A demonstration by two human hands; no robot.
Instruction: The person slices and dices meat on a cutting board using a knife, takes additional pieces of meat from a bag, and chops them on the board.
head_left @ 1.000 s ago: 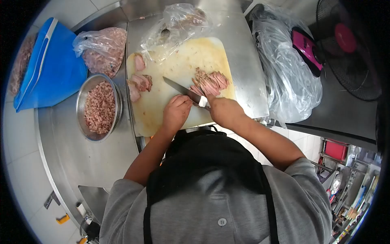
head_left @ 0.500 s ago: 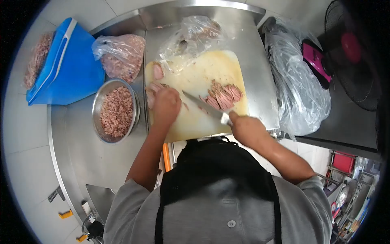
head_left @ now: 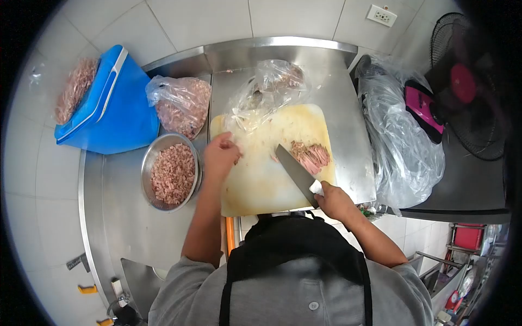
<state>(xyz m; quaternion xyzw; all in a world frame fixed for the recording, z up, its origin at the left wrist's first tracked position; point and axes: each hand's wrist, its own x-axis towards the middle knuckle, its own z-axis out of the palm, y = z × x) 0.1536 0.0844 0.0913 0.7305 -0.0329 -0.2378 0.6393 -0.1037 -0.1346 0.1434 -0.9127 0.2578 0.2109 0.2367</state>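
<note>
My right hand point(head_left: 334, 201) grips the white handle of a wide-bladed kitchen knife point(head_left: 296, 167). The blade slants up and left over the cutting board point(head_left: 255, 187), its edge close to a pile of sliced pinkish meat point(head_left: 311, 157). Over the board's left edge, my left hand point(head_left: 220, 156) has its fingers curled in. A small brownish bit of meat point(head_left: 237, 158) shows at its fingertips; the rest of what it holds is hidden. A crumpled clear plastic bag point(head_left: 261, 100) overlaps the board's far edge.
Left of the board stands a metal colander point(head_left: 145, 182) of chopped meat. Behind it are a bag of meat point(head_left: 185, 106) and a blue cooler box point(head_left: 122, 122) with another meat bag point(head_left: 79, 89) on top. Clear plastic bags point(head_left: 399, 141) and a fan point(head_left: 467, 87) are on the right.
My left hand has lifted from the meat at the board's left edge, and the pieces there no longer show. The knife has swung steeper and nearer the sliced pile. The camera view has tilted up.
</note>
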